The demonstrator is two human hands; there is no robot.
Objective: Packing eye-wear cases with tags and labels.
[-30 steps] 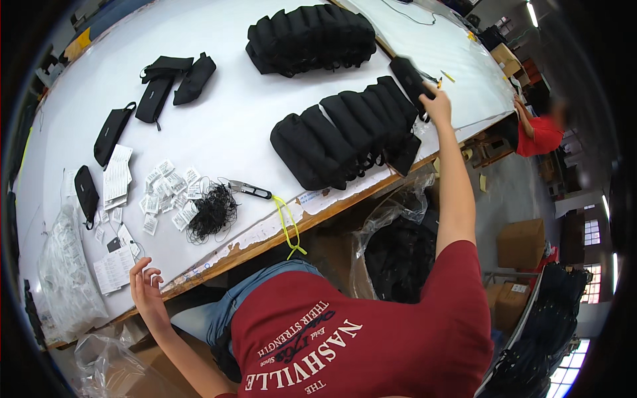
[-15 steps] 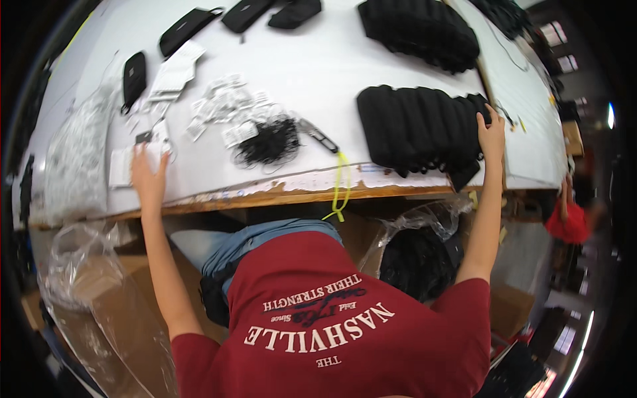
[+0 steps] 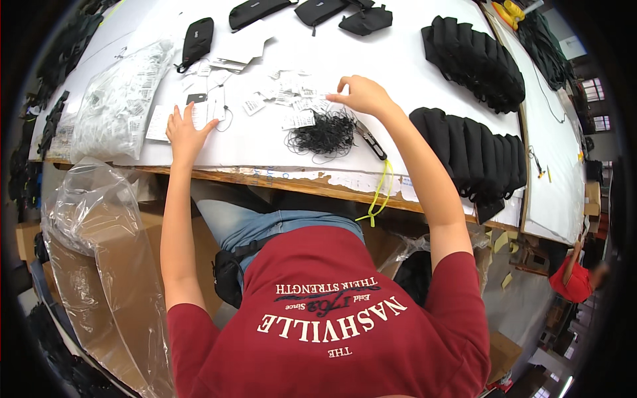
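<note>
My left hand (image 3: 188,138) has its fingers spread over white printed cards (image 3: 158,125) near the table's front edge. Just beyond its fingertips lie a small black tag (image 3: 196,98) and a thin dark cord loop (image 3: 226,118). My right hand (image 3: 365,96) hovers at the right edge of a heap of white labels (image 3: 282,87). Its thumb and forefinger are bent and a little apart, with nothing visible between them. Below that heap sits a tangle of black strings (image 3: 323,134). Beside the strings lie thread snips (image 3: 371,140) with a yellow-green cord (image 3: 380,199).
Two rows of black pouches (image 3: 468,152) stand at the right, and several single pouches (image 3: 198,41) lie along the far side. A clear bag of white labels (image 3: 119,99) rests at the left. Plastic-lined cardboard boxes (image 3: 99,265) stand below the table (image 3: 391,179).
My right hand has left the row of black pouches and come left to the label heap. My left hand stays by the white cards. The view has shifted.
</note>
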